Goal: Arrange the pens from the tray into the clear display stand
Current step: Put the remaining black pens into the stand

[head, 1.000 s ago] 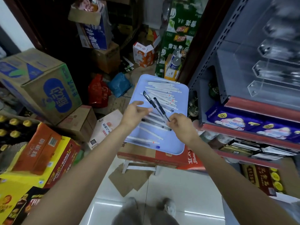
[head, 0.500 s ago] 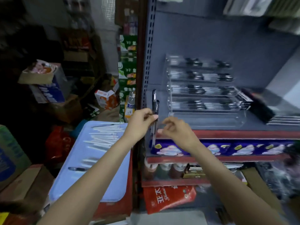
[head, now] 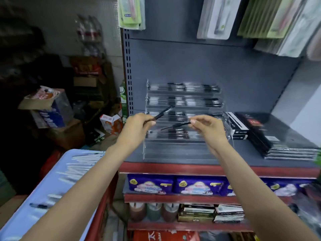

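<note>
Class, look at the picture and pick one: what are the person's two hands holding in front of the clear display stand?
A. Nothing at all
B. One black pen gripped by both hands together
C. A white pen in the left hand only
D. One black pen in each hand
D: the left hand pinches one slim black pen and the right hand pinches another black pen, both before the clear acrylic tiered display stand.

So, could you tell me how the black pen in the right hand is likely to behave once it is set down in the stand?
The black pen looks slim and round, so it may roll. Pinched by fingertips alone, it seems light and stiff.
</note>
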`<state>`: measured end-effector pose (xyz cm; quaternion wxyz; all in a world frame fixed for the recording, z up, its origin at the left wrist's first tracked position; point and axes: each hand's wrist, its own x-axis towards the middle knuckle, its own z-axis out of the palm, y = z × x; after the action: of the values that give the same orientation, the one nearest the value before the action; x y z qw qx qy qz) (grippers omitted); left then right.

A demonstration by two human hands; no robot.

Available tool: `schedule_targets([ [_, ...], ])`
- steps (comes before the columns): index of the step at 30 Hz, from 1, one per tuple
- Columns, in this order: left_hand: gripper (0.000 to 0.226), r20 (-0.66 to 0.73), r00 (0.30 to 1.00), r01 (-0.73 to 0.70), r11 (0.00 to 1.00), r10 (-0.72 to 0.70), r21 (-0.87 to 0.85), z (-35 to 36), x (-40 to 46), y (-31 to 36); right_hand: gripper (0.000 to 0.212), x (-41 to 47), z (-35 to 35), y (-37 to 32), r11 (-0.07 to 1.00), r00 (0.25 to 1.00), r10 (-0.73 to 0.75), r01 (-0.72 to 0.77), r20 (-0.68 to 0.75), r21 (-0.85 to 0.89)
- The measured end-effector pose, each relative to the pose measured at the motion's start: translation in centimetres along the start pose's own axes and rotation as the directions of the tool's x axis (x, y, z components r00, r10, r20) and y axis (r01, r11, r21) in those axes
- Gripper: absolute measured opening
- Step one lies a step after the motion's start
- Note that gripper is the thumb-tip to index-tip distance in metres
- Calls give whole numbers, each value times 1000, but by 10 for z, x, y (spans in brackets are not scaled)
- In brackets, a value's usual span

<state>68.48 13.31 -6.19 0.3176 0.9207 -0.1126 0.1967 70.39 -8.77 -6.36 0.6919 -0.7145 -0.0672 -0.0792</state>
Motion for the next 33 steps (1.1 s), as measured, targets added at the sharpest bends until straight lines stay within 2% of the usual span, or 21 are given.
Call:
schedule_targets([
  [4, 14, -23, 999, 29, 998, -28, 51, 1, 8, -4, 17, 23, -15, 10, 998, 999, 34, -32, -27, 49],
  [11, 18, -3, 997, 74, 995, -74, 68, 5, 14, -4, 18, 39, -9, 30, 992, 994, 98, -94, 56, -83],
  [18, 17, 8, 994, 110, 989, -111, 100, 12, 15, -13, 13, 52, -20, 39, 989, 985, 148, -148, 86, -9],
  [22, 17, 22, 995, 99, 991, -101, 89, 14, 16, -10, 16, 56, -15, 42, 980, 976, 167, -150, 136, -130],
  [27, 18, 5, 996, 86, 993, -87, 80, 11, 19, -7, 14, 60, -17, 38, 945, 977, 128, -67, 172, -319],
  [33, 18, 21, 996, 89, 992, -91, 89, 12, 19, -10, 15, 57, -26, 34, 925, 973, 122, -39, 197, -377],
])
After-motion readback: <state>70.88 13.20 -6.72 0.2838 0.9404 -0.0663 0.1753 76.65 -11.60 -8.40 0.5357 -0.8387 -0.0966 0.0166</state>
